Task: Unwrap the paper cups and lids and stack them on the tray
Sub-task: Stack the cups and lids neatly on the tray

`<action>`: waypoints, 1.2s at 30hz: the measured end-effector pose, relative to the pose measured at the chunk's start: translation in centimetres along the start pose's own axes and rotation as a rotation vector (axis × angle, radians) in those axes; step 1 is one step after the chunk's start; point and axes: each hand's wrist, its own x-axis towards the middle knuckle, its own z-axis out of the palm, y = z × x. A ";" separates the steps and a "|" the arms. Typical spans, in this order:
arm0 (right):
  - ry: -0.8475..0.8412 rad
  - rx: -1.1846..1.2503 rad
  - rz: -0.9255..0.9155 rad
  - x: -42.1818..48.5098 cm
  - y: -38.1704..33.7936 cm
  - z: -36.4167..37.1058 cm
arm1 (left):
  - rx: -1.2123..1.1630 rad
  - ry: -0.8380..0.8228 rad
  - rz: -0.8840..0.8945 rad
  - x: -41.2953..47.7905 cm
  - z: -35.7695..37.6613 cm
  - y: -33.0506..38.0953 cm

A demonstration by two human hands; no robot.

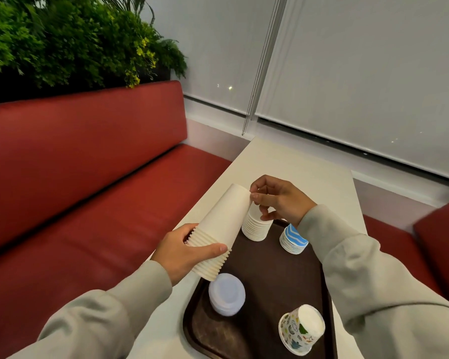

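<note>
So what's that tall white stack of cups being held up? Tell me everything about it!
The white cup stack is plain paper cups nested together, closed ends up, their rolled rims forming ridges at the lower end. It is held tilted over the brown tray at its left edge. The left hand grips the ridged end; the right hand pinches the top cup's edge. No wrapper shows.

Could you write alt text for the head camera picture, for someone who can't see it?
A person's left hand grips a tilted stack of white paper cups while the right hand pinches its top, over a brown tray holding other cups and stacked lids.
</note>
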 end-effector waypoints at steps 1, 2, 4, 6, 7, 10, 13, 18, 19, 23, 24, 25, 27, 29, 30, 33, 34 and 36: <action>0.011 0.005 0.013 -0.1 0.0 -0.1 | 0.011 -0.016 -0.010 0.0 0.1 0.0; 0.029 0.023 0.028 -0.1 0.0 -0.2 | 0.020 -0.022 -0.024 0.1 0.1 -0.1; 0.096 0.108 0.049 0.0 -0.1 -1.0 | 0.046 -0.010 -0.043 0.2 0.2 -0.2; 0.184 0.167 0.045 0.0 -0.2 -2.3 | 0.070 0.010 -0.046 0.1 0.0 -0.6; 0.231 0.166 0.030 0.0 -0.4 -3.1 | 0.071 0.017 -0.046 0.0 -0.2 -0.7; 0.408 0.089 -0.048 0.4 -0.7 -5.7 | 0.009 0.038 -0.084 -0.1 -0.4 -1.0; 0.589 -0.104 -0.104 1.2 -0.7 -7.8 | -0.012 0.046 -0.116 -0.2 -0.5 -1.2; 0.695 -0.382 -0.132 2.1 -0.4 -8.9 | -0.020 0.061 -0.106 0.1 -0.7 -1.5; 0.690 -0.421 -0.128 2.3 -0.3 -8.7 | -0.018 0.069 -0.097 0.2 -0.8 -1.6; 0.667 -0.607 -0.095 2.9 1.0 -7.4 | -0.019 0.080 -0.086 0.4 -0.9 -1.9; 0.650 -0.644 -0.075 3.0 1.4 -7.0 | -0.017 0.080 -0.087 0.4 -0.9 -2.0; 0.631 -0.672 -0.052 3.1 1.9 -6.6 | -0.012 0.082 -0.084 0.3 -0.9 -2.0; 0.593 -0.710 -0.005 3.4 2.8 -5.8 | -0.005 0.096 -0.079 0.3 -1.1 -1.9; 0.540 -0.765 0.044 3.6 4.0 -5.1 | -0.008 0.106 -0.073 0.3 -1.2 -1.9; 0.501 -0.789 0.076 3.7 4.5 -4.8 | -0.011 0.109 -0.070 0.3 -1.2 -1.9; 0.373 -0.842 0.173 3.1 5.7 -3.8 | -0.007 0.116 -0.051 0.3 -1.1 -1.8; 0.359 -0.843 0.184 2.9 5.8 -3.6 | -0.002 0.121 -0.042 0.3 -1.0 -1.7; 0.392 -0.758 0.140 2.4 5.5 -3.3 | 0.001 0.123 -0.028 0.4 -0.9 -1.5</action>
